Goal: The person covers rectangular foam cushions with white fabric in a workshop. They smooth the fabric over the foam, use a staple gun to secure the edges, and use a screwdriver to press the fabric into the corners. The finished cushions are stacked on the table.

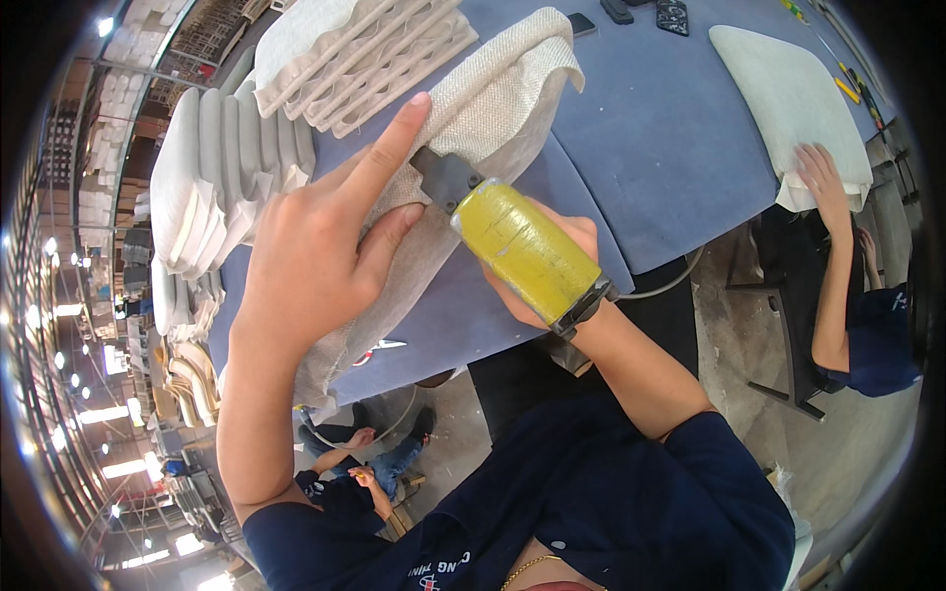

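Observation:
My right hand point(574, 234) is wrapped round the handle of a yellow staple gun point(530, 258), and a hose trails from its rear end. The gun's dark nose meets the edge of a beige woven upholstery piece point(507, 94) with a thin greyish backing. On that piece rests my left hand point(313, 236), its index finger stretched along the fabric and its thumb apart, close to the gun's nose. The other fingers of the left hand are hidden. Part of the upholstery lies under the left hand and hangs toward the table's near edge.
Stacks of padded panels point(232, 148) stand at the left of the blue-topped table point(641, 148), with more piled behind point(370, 59). Scissors point(379, 349) lie near the front edge. At right a co-worker's hand point(823, 182) touches a pale padded panel point(778, 94). Another person sits lower left.

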Available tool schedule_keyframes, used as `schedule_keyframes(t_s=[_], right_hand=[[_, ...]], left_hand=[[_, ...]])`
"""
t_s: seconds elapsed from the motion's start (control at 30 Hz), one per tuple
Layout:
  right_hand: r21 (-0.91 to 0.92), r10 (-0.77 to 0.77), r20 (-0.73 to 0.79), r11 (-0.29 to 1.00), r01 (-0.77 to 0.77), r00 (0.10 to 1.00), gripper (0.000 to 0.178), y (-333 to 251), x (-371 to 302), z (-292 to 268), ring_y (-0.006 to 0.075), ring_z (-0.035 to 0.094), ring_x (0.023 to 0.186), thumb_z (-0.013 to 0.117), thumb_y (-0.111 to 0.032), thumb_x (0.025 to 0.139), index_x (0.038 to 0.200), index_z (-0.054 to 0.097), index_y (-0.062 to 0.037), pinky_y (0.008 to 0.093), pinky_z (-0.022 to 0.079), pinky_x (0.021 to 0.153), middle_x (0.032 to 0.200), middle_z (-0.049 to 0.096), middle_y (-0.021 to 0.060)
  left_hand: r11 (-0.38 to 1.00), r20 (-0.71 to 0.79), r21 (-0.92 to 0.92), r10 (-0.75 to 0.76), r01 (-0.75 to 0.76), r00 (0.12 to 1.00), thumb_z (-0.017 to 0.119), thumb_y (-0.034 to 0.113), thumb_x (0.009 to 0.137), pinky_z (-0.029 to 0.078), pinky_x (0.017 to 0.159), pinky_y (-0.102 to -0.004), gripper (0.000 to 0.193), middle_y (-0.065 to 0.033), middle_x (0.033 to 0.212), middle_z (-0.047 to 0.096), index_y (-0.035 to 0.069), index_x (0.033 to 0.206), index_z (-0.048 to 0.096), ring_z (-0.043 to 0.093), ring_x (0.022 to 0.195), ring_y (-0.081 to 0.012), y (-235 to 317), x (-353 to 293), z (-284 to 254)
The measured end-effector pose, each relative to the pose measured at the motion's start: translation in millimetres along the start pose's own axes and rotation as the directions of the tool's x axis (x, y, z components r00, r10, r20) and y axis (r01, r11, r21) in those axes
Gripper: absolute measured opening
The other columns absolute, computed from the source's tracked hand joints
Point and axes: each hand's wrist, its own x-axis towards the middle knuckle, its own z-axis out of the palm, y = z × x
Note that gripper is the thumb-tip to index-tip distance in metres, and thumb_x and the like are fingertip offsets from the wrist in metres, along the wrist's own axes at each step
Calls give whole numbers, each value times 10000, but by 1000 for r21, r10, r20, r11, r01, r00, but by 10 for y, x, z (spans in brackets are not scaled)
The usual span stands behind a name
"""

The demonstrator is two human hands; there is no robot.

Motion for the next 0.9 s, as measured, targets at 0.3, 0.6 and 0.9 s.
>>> schedule_keyframes(t_s=[0.3, 0.6, 0.9], right_hand=[[102, 91, 83, 990, -99, 992, 402, -96, 33, -82, 309, 848, 874, 886, -49, 875, 1242, 747, 40, 336, 633, 758, 995, 830, 174], [-93, 124, 70, 989, -117, 990, 164, -85, -443, -441, 346, 688, 632, 876, -66, 828, 869, 718, -80, 413, 536, 577, 763, 682, 100], [-152, 73, 184, 987, -45, 980, 226, -96, -829, -860, 324, 686, 757, 907, -94, 753, 909, 744, -94, 406, 523, 668, 880, 725, 82]], left_hand=[[999, 42, 29, -19, 18, 999, 805, 110, 940, 569, 753, -467, 871, -224, 1052, 789, 209, 1742, 480, 730, 789, -446, 102, 8, -67], [975, 118, -166, -131, 150, 984, 882, 424, 918, 611, 866, -469, 1068, -258, 1334, 785, 93, 1784, 351, 796, 919, -415, 492, -209, 5], [664, 56, -303, 728, -684, 683, 740, 248, 1000, 541, 935, -390, 408, -56, 1242, 727, 101, 1374, 670, 719, 1091, -234, 1274, -535, -105]])
